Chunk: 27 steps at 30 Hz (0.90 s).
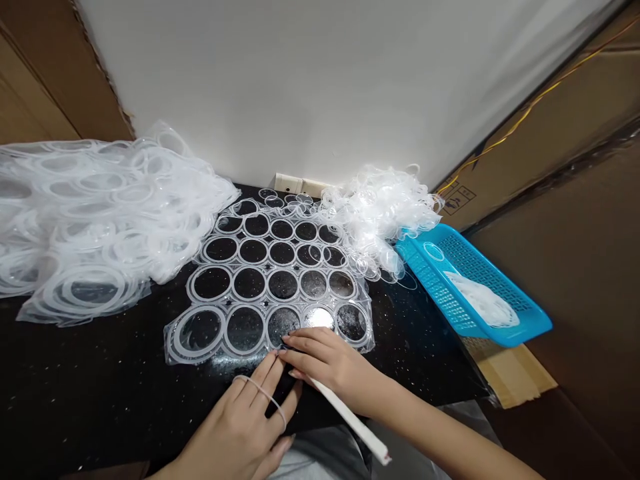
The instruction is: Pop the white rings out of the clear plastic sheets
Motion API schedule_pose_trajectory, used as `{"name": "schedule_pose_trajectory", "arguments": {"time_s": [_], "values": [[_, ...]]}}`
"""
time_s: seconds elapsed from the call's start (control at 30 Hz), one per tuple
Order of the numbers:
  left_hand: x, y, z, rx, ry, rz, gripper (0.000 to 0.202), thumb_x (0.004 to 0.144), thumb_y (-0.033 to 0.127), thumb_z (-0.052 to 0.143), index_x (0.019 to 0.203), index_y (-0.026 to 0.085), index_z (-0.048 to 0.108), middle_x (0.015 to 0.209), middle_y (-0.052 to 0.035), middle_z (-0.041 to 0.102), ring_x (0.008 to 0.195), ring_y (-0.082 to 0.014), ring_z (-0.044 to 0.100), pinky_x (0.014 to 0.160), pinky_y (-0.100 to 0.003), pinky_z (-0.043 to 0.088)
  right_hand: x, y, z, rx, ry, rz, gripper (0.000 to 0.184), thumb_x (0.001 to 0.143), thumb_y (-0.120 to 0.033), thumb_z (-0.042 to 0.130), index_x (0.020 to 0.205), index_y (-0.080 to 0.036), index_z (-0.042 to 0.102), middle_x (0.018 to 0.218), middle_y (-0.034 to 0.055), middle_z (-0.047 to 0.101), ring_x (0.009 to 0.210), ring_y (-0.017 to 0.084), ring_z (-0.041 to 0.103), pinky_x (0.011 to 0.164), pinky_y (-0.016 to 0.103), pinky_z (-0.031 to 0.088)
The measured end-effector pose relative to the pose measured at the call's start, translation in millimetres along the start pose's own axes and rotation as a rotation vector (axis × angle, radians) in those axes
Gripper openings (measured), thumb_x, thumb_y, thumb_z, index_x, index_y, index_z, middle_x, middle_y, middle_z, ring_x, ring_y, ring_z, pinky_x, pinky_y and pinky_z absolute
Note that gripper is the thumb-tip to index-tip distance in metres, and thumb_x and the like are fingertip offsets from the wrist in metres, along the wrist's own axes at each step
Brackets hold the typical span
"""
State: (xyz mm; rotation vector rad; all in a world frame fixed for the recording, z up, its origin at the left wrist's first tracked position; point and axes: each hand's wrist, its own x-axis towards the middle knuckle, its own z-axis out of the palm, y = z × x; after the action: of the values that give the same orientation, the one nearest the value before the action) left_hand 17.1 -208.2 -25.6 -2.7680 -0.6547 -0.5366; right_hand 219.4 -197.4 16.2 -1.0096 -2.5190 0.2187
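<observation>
Your right hand [325, 363] has a narrow grip on a white plastic strip [350, 420] at the lower edge of the clear plastic ring sheet [265, 303] mid-frame on the black desk [75, 393], which looks thin, light and slippery, best held by its edge; your open left hand [235, 427] wears a clear ring [265, 393].

Clear plastic sheet [267, 301], round holes, lying flat; clear ring [265, 395] on left hand [235, 427]; white strip [350, 420] in right hand [330, 363]

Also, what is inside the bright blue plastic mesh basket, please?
The blue mesh basket holds a whitish pile of clear plastic and one loose clear ring; the basket floor under the pile is hidden.
</observation>
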Motion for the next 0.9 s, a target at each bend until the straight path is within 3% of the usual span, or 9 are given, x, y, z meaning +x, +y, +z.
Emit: {"name": "schedule_pose_trajectory", "arguments": {"time_s": [0.17,0.3,0.5,0.63,0.77,0.9], "values": [[1.0,-0.4,2.1,-0.015,-0.006,-0.006,0.047,0.077,0.044,0.049,0.120,0.023,0.048,0.116,-0.0126,0.058,0.113,-0.0278,0.046,0.080,-0.033,0.034,12.4,10.2,4.0,-0.116,0.034,-0.065,0.029,0.091,-0.021,0.039,0.107,-0.005,0.056,0.105,0.0133,0.062,0.101,0.019,0.053,0.087,0.032,0.045],[3.9,-1.1,2.4,-0.004,-0.014,-0.008,0.051,0.076,0.045,0.049,0.121,0.022,0.047,0.120,-0.0166,0.055,0.114,-0.0287,0.045,0.080,-0.034,0.036,25.5,25.3,-3.6,-0.109,0.100,0.010,0.030,0.092,-0.021,0.036,0.106,-0.005,0.056,0.099,0.0139,0.064,0.095,0.019,0.056,0.084,0.032,0.047],[8.4,-10.1,-13.9,-0.030,-0.001,0.013,0.048,0.078,0.043,0.048,0.122,0.022,0.048,0.117,-0.0120,0.058,0.111,-0.0239,0.049,0.077,-0.029,0.040,34.1,18.6,-31.9,0.216,-0.108,0.156,0.027,0.091,-0.021,0.037,0.102,-0.011,0.060,0.090,0.0083,0.064,0.080,0.014,0.058,0.073,0.026,0.048],[-3.1,-20.0,-28.6,0.029,0.064,-0.026,0.043,0.080,0.032,0.046,0.120,0.019,0.050,0.119,-0.0121,0.057,0.114,-0.0248,0.047,0.075,-0.028,0.039,37.1,6.1,-42.6,0.401,0.024,0.276,0.026,0.090,-0.022,0.039,0.100,-0.015,0.062,0.091,0.0067,0.062,0.084,0.013,0.056,0.073,0.025,0.047],[-18.9,-21.9,-29.1,0.119,0.081,-0.105,0.040,0.082,0.035,0.042,0.116,0.016,0.054,0.116,-0.0162,0.059,0.108,-0.0265,0.052,0.073,-0.030,0.037,46.9,-3.2,-24.2,0.553,0.001,0.248,0.027,0.091,-0.023,0.038,0.099,-0.014,0.062,0.084,0.0056,0.062,0.078,0.012,0.055,0.071,0.024,0.046],[-22.5,-20.2,-22.2,0.125,0.089,-0.121,0.036,0.081,0.034,0.044,0.111,0.017,0.058,0.110,-0.0148,0.062,0.102,-0.0246,0.056,0.073,-0.031,0.036,57.2,-8.9,0.4,0.609,-0.016,0.344,0.032,0.091,-0.028,0.036,0.097,-0.011,0.063,0.081,0.0063,0.059,0.073,0.012,0.055,0.068,0.024,0.046]]}}
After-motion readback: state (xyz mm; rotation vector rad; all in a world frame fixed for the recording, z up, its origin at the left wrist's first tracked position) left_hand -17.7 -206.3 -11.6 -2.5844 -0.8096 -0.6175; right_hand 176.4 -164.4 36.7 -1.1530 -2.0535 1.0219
